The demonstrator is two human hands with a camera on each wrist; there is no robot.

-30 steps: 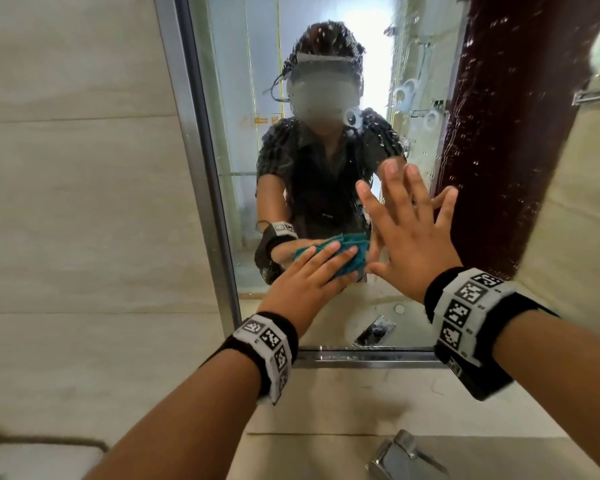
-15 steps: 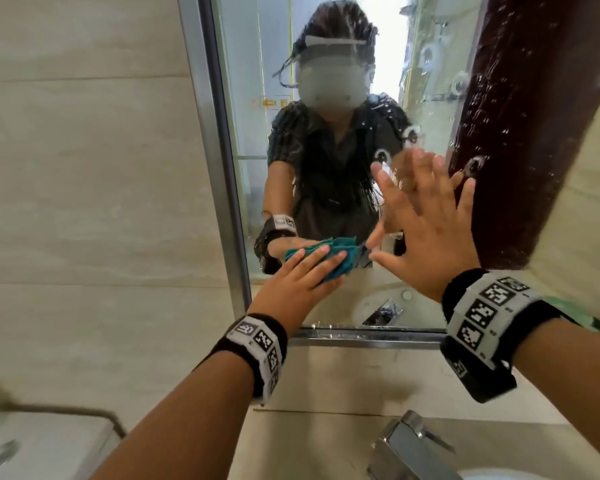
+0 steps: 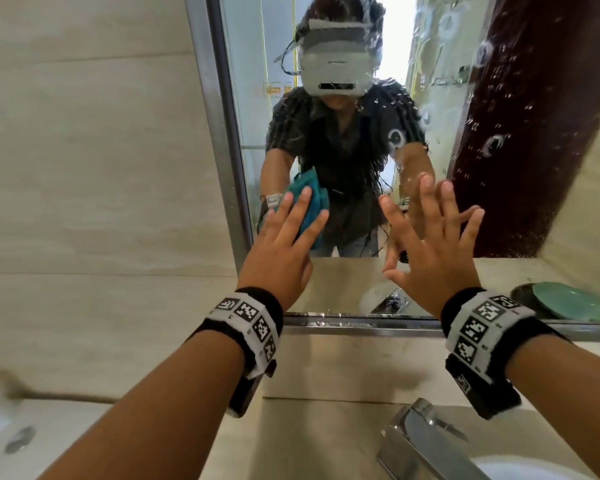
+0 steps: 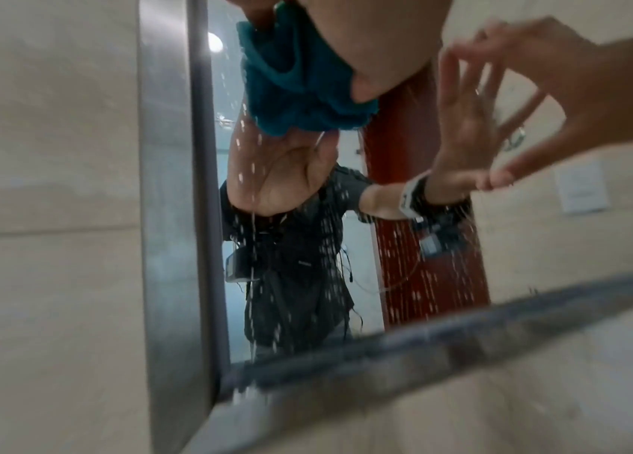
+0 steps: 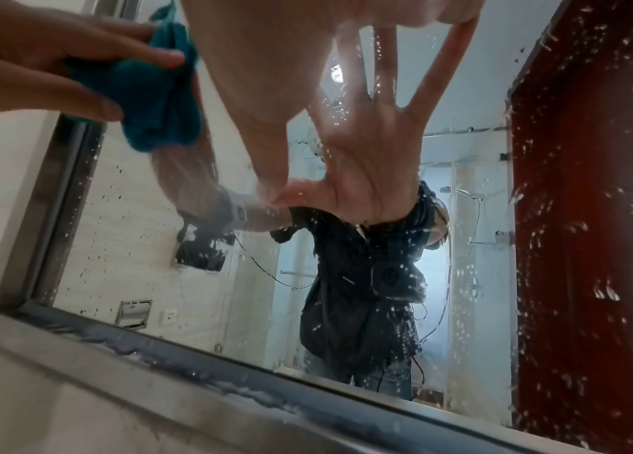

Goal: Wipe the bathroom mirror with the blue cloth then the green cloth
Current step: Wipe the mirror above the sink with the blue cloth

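The wet, droplet-covered mirror (image 3: 499, 161) fills the wall ahead in a steel frame. My left hand (image 3: 284, 237) lies flat with straight fingers on the bunched blue cloth (image 3: 314, 206), pressing it to the glass near the left frame edge. In the left wrist view the blue cloth (image 4: 295, 76) sits under the palm, and the right wrist view shows the cloth (image 5: 151, 101) beneath the left fingers (image 5: 74, 58). My right hand (image 3: 430, 237) rests on the glass, fingers spread, holding nothing. A green thing (image 3: 568, 301) is reflected at the mirror's lower right; I cannot tell what it is.
Beige tiled wall (image 3: 84, 168) lies left of the mirror frame (image 3: 219, 133). A chrome tap (image 3: 423, 441) stands below at the right, beside a white basin rim (image 3: 534, 472). A stone ledge (image 3: 326, 358) runs under the mirror's bottom frame.
My left hand has slid the blue cloth leftward and up along the glass toward the frame. The right hand stays spread on the mirror. The view has tilted downward.
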